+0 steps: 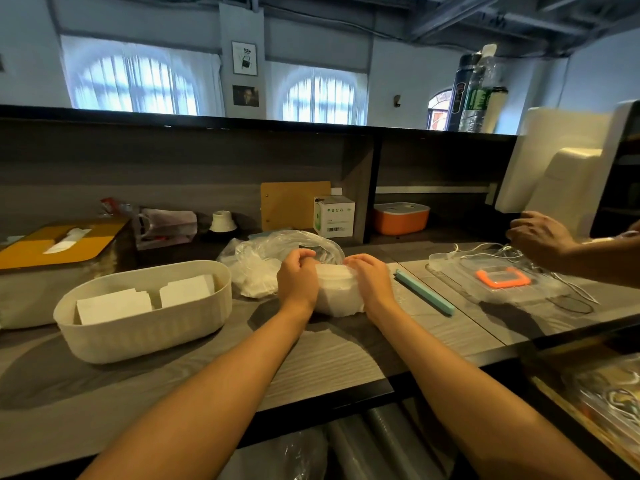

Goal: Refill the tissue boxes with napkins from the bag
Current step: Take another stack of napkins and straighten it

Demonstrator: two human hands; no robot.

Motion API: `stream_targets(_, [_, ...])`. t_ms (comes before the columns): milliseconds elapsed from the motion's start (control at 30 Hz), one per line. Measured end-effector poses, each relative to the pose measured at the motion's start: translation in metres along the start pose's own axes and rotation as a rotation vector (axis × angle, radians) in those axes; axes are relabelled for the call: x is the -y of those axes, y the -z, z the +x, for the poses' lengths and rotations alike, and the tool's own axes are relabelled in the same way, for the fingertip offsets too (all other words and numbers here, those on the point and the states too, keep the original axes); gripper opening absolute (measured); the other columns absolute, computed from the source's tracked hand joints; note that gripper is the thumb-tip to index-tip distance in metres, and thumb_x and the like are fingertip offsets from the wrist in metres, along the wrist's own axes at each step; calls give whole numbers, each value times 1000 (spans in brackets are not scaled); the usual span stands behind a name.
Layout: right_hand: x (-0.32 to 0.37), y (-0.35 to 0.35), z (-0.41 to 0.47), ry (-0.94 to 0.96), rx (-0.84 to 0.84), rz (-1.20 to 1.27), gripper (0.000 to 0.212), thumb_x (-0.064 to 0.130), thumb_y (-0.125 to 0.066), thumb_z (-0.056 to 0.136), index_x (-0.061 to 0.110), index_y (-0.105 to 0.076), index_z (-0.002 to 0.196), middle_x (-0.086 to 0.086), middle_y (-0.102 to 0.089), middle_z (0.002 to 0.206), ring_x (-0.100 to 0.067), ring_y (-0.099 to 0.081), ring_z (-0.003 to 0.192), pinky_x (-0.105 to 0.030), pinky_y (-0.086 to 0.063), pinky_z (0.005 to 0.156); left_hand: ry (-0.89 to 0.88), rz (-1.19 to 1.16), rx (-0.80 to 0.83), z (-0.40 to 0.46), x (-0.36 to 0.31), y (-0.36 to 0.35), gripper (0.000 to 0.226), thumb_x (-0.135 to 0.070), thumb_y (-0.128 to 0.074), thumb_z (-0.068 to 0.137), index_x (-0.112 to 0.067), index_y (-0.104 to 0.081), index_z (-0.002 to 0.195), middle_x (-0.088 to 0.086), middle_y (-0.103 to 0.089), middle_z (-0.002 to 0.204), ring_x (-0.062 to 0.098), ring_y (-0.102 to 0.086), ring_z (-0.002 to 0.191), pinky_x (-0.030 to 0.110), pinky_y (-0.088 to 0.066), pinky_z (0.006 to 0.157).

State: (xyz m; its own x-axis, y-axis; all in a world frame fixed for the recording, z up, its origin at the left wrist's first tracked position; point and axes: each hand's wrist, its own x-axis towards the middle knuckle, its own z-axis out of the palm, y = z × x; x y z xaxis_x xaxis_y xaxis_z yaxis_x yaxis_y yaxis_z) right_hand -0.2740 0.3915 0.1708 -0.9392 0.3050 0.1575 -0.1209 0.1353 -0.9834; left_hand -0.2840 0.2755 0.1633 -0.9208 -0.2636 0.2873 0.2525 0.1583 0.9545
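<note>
Tissue box, a cream oval tub, stands open on the grey counter, left of both hands, with two white napkin stacks inside. The clear plastic bag lies crumpled just behind the hands. Between the hands sits a wrapped napkin bundle, touching both. The left hand curls round its left end; the right hand grips its right end, fingers bent over the top.

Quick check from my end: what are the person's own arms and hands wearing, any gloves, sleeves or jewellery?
Nothing shows. The left hand and right hand are bare, without gloves or visible rings, and both forearms are uncovered down to the frame edge, with no sleeves, watch or bracelet in view.
</note>
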Motion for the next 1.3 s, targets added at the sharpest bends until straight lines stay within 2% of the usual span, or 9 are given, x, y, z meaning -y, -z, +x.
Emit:
stream_targets(267, [6, -1, -7, 5, 6, -35, 34, 33, -46, 101, 18, -62, 75, 2, -60, 79, -12, -56, 76, -27, -44, 66, -210, 264, 34, -2, 0, 1, 49, -30, -50, 102, 0, -66, 67, 13, -65, 65, 22, -59, 62, 36, -45, 58])
stream_targets(367, [12, -2, -13, 55, 148, 15, 30, 41, -44, 101, 20, -65, 93, 1, -64, 88, -15, -61, 84, -26, -48, 69, -194, 223, -79, 4, -4, 14, 50, -32, -52, 102, -2, -64, 64, 9, -62, 62, 18, -56, 58, 33, -44, 56])
stream_targets(467, [8, -3, -16, 95, 404, 73, 17, 30, -52, 99, 30, -53, 116, 3, -61, 108, -13, -63, 96, -26, -55, 71, -105, 179, -180, 14, -6, 27, 44, -34, -51, 102, -10, -59, 66, 0, -58, 65, 8, -53, 61, 21, -39, 53])
stream_targets(533, [2, -3, -13, 89, 494, 61, 42, 19, -62, 93, 28, -45, 131, -2, -58, 122, -21, -60, 110, -33, -58, 74, -53, 152, -210, 18, -6, 31, 39, -35, -51, 102, -11, -59, 73, 1, -59, 72, 8, -53, 66, 19, -37, 54])
stream_targets(667, [0, -5, -6, 51, 355, 68, 48, -3, -61, 86, 19, -52, 128, -7, -60, 122, -26, -57, 117, -40, -54, 93, 58, 111, -85, 18, -2, 29, 48, -45, -53, 99, -8, -62, 71, 6, -66, 75, 21, -62, 76, 37, -49, 70])
stream_targets(933, [-5, 10, -1, -20, 75, 367, 26, 15, -65, 91, 17, -61, 116, -15, -64, 119, -33, -63, 109, -57, -52, 93, 64, 63, 536, 1, -15, 15, 28, -22, -69, 91, -16, -61, 118, 0, -68, 107, 17, -66, 98, 34, -57, 83])
stream_targets(1067, [5, 6, -7, -133, 103, 396, 38, 36, -51, 99, 15, -53, 131, -11, -63, 114, -29, -63, 103, -50, -53, 92, 254, -35, 518, -6, -20, 4, 33, -22, -64, 93, -17, -50, 123, -2, -61, 106, 13, -59, 89, 30, -51, 71])
stream_targets(1200, [8, 0, -6, -159, 120, 345, 58, 51, -38, 101, 16, -39, 147, -8, -49, 142, -26, -47, 129, -39, -38, 105, 309, 30, 473, -11, -17, -8, 43, -45, -54, 97, -21, -42, 132, -4, -53, 123, 24, -56, 113, 37, -48, 90])
stream_targets(1300, [7, 0, -3, -155, 207, 384, 51, 52, -32, 101, 18, -52, 133, 1, -66, 105, -17, -64, 95, -32, -52, 81, 238, 12, 341, -4, -7, -10, 48, -42, -52, 99, -15, -48, 138, 1, -59, 129, 22, -58, 111, 38, -52, 93])
